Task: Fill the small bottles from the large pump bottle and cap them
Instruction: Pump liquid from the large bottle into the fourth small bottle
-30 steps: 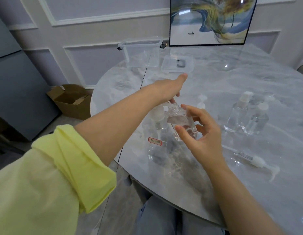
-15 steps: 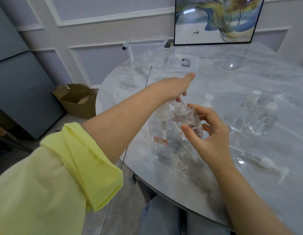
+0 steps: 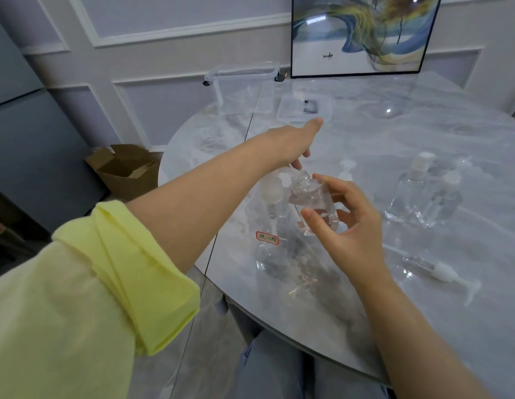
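We note right hand [image 3: 348, 226] gripping uncapped small bottle [image 3: 312, 203], neck tilted under spout for filling | left hand [image 3: 293, 145] pressing large pump bottle [image 3: 267, 226] head, fingers hidden | tabletop [image 3: 423, 283]: two capped bottles [image 3: 423, 197] set aside

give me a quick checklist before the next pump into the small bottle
1. Small bottle neck uncapped: ok.
2. Neck under the large pump bottle spout: ok, it looks lined up.
3. Right hand grips the small bottle: ok.
4. Left hand on the pump head: ok.
5. Room left in the small bottle: cannot tell, liquid is clear.
6. Loose pump cap on the table for capping: ok.
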Demonstrator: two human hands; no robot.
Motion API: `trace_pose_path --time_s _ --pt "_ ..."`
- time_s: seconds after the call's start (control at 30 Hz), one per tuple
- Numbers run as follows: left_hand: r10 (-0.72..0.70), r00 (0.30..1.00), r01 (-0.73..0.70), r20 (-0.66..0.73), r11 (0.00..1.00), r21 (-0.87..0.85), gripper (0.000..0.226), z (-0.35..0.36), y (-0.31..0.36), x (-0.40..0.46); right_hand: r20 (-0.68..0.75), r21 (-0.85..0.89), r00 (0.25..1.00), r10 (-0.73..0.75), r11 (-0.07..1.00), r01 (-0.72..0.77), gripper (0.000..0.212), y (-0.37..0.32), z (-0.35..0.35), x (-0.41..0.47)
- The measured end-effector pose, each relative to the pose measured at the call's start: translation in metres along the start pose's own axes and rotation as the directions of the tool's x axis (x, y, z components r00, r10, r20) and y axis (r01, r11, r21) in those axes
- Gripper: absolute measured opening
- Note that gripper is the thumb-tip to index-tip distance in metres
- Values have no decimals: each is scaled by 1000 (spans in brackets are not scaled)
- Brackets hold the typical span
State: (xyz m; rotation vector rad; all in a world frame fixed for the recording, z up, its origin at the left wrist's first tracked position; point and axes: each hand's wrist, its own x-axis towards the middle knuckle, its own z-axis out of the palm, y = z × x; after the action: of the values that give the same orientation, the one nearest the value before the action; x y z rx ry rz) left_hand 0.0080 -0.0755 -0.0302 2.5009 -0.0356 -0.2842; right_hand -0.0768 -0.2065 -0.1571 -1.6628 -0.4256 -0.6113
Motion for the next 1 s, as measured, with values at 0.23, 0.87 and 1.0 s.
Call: trace_pose_path --time_s 0.23,0.87,1.0 --pt "-4 1000 5 4 999 -39 71 -1 -2 4 -5 3 1000 19 1000 -19 44 1 0 0" --pt "-9 999 11 37 998 -56 67 6 -7 7 30 29 1000 4 1000 -5 43 0 -1 0" --pt "-5 1000 7 29 999 -47 67 6 -6 7 25 29 1000 7 1000 -7 43 0 -1 0"
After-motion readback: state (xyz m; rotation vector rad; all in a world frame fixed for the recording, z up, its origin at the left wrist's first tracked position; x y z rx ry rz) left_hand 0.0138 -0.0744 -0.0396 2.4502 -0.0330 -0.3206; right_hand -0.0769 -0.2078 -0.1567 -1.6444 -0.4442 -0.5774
